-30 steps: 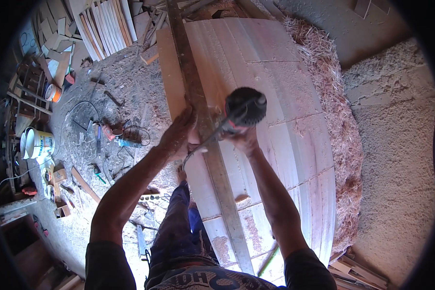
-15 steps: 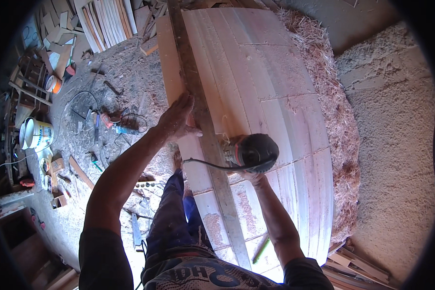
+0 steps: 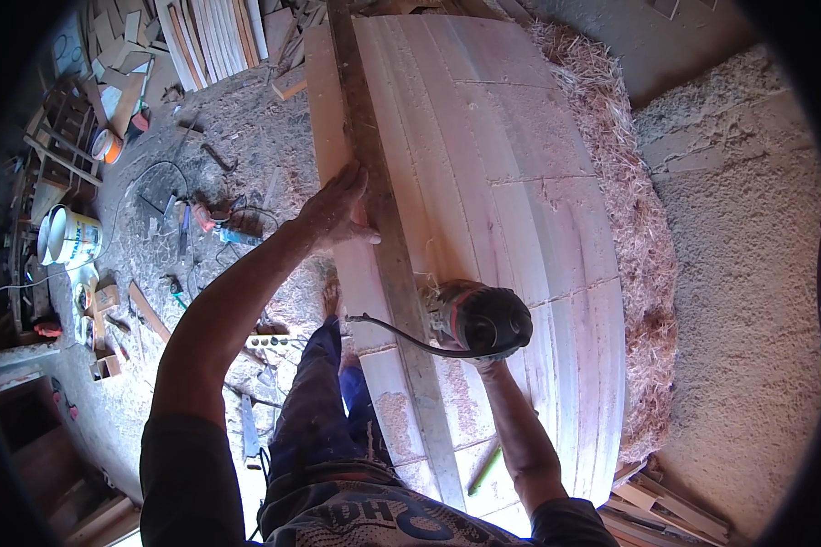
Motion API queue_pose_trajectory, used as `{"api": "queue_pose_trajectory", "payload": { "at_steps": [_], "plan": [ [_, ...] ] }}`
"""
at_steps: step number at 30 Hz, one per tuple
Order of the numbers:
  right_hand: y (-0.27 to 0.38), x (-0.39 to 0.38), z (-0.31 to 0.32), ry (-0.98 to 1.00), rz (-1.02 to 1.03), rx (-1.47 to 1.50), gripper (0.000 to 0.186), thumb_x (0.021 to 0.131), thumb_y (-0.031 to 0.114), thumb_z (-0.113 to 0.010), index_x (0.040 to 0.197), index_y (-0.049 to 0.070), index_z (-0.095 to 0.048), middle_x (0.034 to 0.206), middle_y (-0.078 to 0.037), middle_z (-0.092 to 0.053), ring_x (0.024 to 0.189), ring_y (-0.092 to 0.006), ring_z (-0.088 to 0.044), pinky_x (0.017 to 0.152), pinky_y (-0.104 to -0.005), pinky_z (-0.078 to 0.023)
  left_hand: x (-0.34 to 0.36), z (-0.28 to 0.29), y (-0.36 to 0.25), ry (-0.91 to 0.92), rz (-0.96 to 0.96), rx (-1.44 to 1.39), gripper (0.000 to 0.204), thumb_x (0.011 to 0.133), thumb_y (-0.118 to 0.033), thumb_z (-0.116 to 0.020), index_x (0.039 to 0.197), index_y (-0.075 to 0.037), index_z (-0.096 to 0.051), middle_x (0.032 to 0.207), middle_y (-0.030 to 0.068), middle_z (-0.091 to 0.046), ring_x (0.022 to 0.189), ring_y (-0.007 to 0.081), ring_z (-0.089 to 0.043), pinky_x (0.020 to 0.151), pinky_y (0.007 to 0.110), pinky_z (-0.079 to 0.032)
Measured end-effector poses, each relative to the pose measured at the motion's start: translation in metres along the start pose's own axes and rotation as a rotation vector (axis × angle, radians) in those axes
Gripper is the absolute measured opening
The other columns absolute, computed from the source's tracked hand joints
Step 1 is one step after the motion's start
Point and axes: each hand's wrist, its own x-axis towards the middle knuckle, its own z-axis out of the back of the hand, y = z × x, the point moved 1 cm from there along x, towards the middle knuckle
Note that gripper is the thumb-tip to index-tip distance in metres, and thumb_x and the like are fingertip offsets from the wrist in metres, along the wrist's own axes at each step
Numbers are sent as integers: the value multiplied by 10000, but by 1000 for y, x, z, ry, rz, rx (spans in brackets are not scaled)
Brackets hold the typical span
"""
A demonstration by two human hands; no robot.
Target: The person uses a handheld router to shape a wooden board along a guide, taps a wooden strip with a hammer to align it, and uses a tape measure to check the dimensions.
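Note:
A corded router (image 3: pixel 491 321) with a round black top and a red band stands on the large panel of pale planks (image 3: pixel 493 137). My right hand (image 3: pixel 489 363) is closed round its near side, its fingers mostly hidden below the tool. Alongside the router runs a long, dark straightedge (image 3: pixel 374 164), lying lengthwise over the planks. With fingers stretched out and thumb apart, my left hand (image 3: pixel 342 208) presses flat at the straightedge's left side. The router's black cord (image 3: pixel 397 339) loops across the straightedge. Nearer me, a green stick-like thing (image 3: pixel 485 469) lies on the panel.
Wood shavings (image 3: pixel 643 219) heap along the panel's right side, beside a rough wall (image 3: pixel 730 255). On the left floor are white buckets (image 3: pixel 71 237), another power tool (image 3: pixel 233 232), a handsaw (image 3: pixel 249 428) and offcuts. Stacked boards (image 3: pixel 212 41) lie at the far left.
The router and my right hand have moved a little nearer to me along the straightedge. My left hand stays at about the same spot on it.

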Motion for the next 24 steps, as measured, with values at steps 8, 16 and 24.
{"api": "queue_pose_trajectory", "payload": {
  "at_steps": [8,16,24],
  "plan": [
    [1,-1,-5,-44,-26,188,575,951,361,-613,1416,87,-413,1343,-147,-548,1228,-287,-564,1050,-468,-486,-2,-1,-5,8,-16,-18,1247,675,-508,-842,1523,68,-132,1595,278,-114,1490,381,-149,1219,407,-216],
    [-2,25,38,48,-25,-325,695,921,514,-607,1454,138,-368,1415,-116,-504,1306,-237,-500,1101,-434,-443,-4,-3,-1,-36,-39,-43,1228,686,-486,-842,1518,79,-138,1578,318,-116,1479,413,-162,1216,419,-214],
    [-3,7,9,32,-112,-114,699,873,475,-681,1446,195,-396,1365,-81,-561,1291,-205,-519,1129,-395,-415,-1,-7,3,-8,-15,-23,1242,677,-502,-839,1517,84,-136,1577,315,-129,1479,414,-164,1216,423,-209]
  ]
}}
